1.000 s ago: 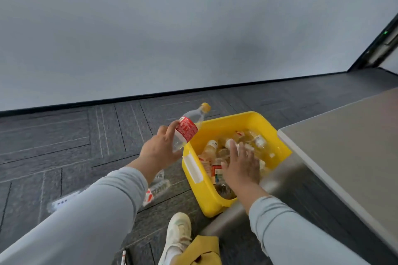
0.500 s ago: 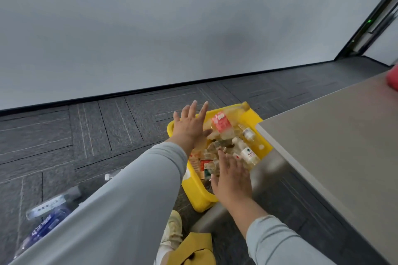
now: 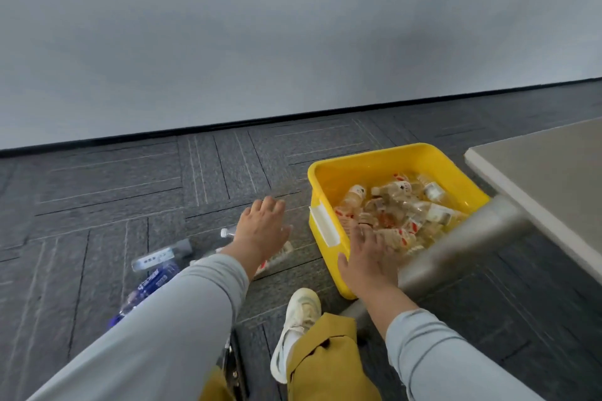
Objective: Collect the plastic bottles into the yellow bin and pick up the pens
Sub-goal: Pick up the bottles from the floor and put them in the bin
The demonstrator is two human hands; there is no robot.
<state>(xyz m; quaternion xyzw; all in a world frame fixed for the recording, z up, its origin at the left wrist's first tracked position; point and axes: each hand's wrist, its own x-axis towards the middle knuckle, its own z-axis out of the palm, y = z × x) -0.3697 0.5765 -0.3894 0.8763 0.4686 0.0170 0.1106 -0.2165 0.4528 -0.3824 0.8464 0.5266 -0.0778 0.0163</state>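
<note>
Inside yellow bin [image 3: 329, 172]: bottle pile [image 3: 394, 212], most done. Left of bin, loose bottles [image 3: 159, 257] on carpet. Left hand [image 3: 260, 231] spread, empty; right hand [image 3: 368, 260] open on rim. Pens unseen.

Both arms are covered in long, close-fitting sleeves of a pale grey-blue cloth, smooth and plain, ending at the wrists so that the left hand [image 3: 260, 231] and the right hand [image 3: 366, 262] are bare, with no rings or watch showing. The trousers [image 3: 325, 365] are mustard yellow, with a folded seam at the knee. A white lace-up sneaker [image 3: 298, 316] with a pale sole shows on one foot.
</note>
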